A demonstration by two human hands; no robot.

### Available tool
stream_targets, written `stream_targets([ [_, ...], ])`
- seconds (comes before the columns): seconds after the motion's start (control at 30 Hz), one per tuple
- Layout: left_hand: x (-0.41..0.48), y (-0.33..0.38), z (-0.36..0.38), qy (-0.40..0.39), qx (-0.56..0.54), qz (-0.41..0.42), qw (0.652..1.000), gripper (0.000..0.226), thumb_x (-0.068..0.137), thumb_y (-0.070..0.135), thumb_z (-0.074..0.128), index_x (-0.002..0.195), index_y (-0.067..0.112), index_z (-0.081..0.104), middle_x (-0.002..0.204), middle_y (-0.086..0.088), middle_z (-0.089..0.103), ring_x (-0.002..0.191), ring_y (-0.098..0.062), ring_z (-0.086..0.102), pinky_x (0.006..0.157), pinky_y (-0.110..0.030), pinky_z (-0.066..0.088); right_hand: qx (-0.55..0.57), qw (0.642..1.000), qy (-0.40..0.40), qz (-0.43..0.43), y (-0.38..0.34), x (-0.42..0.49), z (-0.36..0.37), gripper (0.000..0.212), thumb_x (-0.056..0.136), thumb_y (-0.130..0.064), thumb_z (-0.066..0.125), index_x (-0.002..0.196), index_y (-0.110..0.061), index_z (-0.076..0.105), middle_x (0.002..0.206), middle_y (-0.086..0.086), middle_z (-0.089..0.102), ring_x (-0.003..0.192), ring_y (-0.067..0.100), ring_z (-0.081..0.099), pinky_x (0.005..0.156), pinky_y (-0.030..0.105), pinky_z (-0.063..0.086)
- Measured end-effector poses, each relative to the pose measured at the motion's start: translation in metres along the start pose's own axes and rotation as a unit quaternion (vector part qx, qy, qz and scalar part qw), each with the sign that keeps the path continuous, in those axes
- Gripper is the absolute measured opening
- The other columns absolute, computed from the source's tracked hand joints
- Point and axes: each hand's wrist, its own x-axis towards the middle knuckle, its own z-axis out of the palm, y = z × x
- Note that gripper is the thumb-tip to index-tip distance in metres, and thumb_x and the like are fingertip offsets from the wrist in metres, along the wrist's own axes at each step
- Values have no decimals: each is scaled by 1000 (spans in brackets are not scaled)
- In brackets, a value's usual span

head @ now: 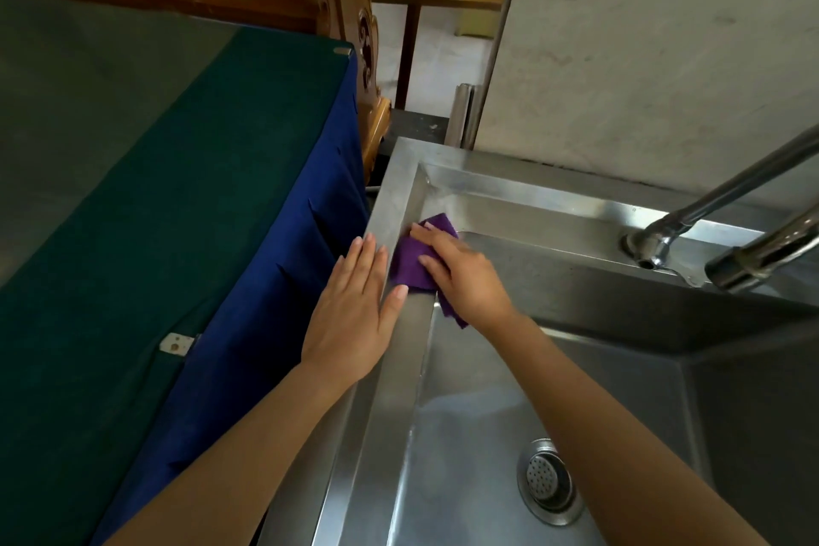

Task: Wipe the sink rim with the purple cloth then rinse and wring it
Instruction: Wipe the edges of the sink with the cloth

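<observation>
wiping | purple cloth (410, 264) on sink rim (394, 199), 9 o'clock side | right hand (465, 275) grip apart, flat fingers pressing cloth for scrubbing contact | left hand (354, 315) grip apart, braced on rim at cloth's 8 o'clock, likely for balance | rinse pending

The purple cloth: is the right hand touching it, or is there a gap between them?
Touching. The head view shows the right hand lying flat on the purple cloth, pressing it against the sink rim.

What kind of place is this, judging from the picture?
Probably a kitchen or washing area: a stainless steel sink with a drain strainer, a tap, and a cloth-covered table beside it.
</observation>
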Motion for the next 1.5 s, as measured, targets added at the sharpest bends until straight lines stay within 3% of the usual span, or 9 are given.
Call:
stream_targets([
  [0.2,-2,-1,0,2,14,5,1000,82,74,64,-27,140,19,-11,157,-1,-10,140,-8,-20,115,-27,-11,-67,997,20,31,6,38,-6,44,100,-26,35,143,-21,30,150,6,36,134,24,39,105,37,37],
  [0.3,-2,-1,2,9,18,9,1000,81,75,64,-26,141,18,-10,157,-2,-9,141,-9,-19,115,-27,-10,-129,990,46,19,10,49,-6,41,101,-23,33,140,-12,34,145,12,42,128,28,46,99,37,42],
  [0.4,-2,-1,4,14,20,9,1000,81,76,64,-25,141,18,-10,157,-2,-8,141,-9,-19,116,-28,-9,-76,986,140,38,7,59,-11,34,100,-19,35,131,-8,44,121,17,60,103,32,61,81,35,48],
  [0.53,-2,-2,4,24,27,12,999,77,80,62,-17,142,18,-9,157,-1,-8,142,-11,-18,117,-28,-7,10,961,267,76,3,97,-29,35,99,-18,38,131,-7,47,115,14,64,98,26,63,83,30,48],
  [0.67,-1,-2,4,20,24,12,999,77,79,62,-20,141,18,-11,157,-1,-9,141,-10,-19,117,-29,-6,-16,981,159,107,-1,131,-20,37,99,-29,37,129,-12,50,125,10,60,116,25,54,96,33,41],
  [0.77,-1,-2,4,19,24,8,999,76,79,61,-18,141,18,-11,157,-1,-9,141,-10,-19,117,-28,-7,-103,993,55,-7,-3,130,-3,44,98,-35,36,137,-15,43,144,6,46,136,23,35,114,37,25],
  [0.93,-1,-2,4,23,32,12,999,78,77,63,-23,140,18,-12,157,-1,-9,141,-10,-19,115,-27,-8,-131,983,-53,-115,19,130,-18,44,98,-35,35,141,-23,37,147,0,41,137,19,32,115,40,24],
  [1.37,-1,-4,3,7,50,23,998,82,73,64,-27,139,17,-14,157,-3,-11,142,-14,-18,119,-32,-4,-189,958,202,79,42,94,-28,36,98,-22,38,127,-4,52,129,15,57,121,31,48,107,36,32],
  [1.5,-13,-12,-2,-25,41,53,997,77,76,63,-19,138,17,-19,151,1,-22,140,-13,-23,116,-30,-9,-138,973,151,110,23,93,-21,42,100,-26,32,138,-8,40,146,11,42,137,28,32,117,35,16],
])
